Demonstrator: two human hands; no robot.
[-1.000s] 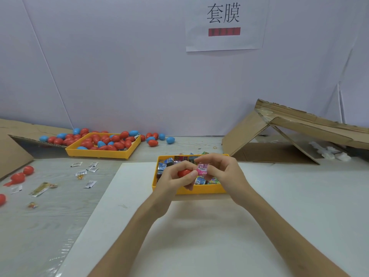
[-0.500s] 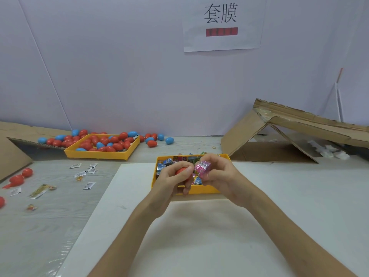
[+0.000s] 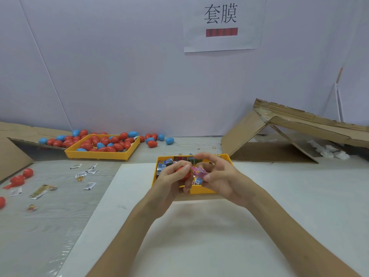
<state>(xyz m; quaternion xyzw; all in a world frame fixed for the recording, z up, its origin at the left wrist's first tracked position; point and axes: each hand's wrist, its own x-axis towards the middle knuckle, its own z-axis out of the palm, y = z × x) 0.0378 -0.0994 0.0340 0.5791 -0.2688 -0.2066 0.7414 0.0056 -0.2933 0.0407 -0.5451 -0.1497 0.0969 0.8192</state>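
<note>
small glossy red egg (image 3: 182, 172) beside a pink wrapped packet (image 3: 197, 171)

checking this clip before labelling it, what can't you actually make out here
All in the head view:
State of the red egg: fingers of the left hand cover most of it, so open or closed cannot be told.
Print on the pink packet: too small; the right hand pinches one end.
Middle of the yellow tray: behind both hands.
Text in the red strip on the wall sign: blurred.
The white pieces by the cardboard: too small to identify.
</note>
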